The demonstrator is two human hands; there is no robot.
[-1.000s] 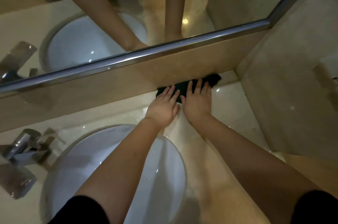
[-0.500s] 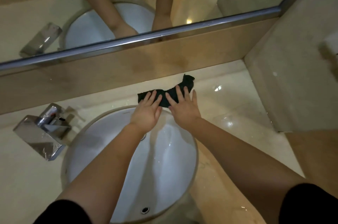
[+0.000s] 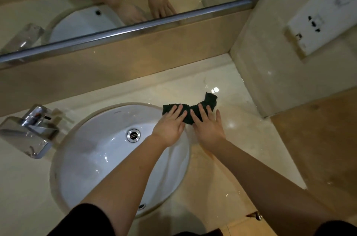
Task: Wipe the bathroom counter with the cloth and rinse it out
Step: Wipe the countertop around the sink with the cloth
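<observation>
A dark green cloth [image 3: 209, 100] lies stretched out on the beige marble counter [image 3: 241, 139], at the right rim of the white oval sink [image 3: 92, 158]. My left hand [image 3: 170, 125] presses the cloth's left part with straight fingers, its wrist over the basin. My right hand [image 3: 207, 127] lies flat on the cloth's middle, fingers spread, thumb off the cloth on the counter. The cloth's right end sticks out past my fingers, bent toward the back wall. The counter shines wet around the cloth.
A chrome faucet [image 3: 29, 135] stands left of the sink. The drain plug [image 3: 133, 135] sits in the basin. A mirror with a metal frame [image 3: 135, 27] runs along the back. The side wall with a white socket plate [image 3: 324, 23] bounds the counter on the right.
Both hands have dragged the cloth from the back wall toward me, down to the sink's right rim. The view has tilted down, showing more of the basin.
</observation>
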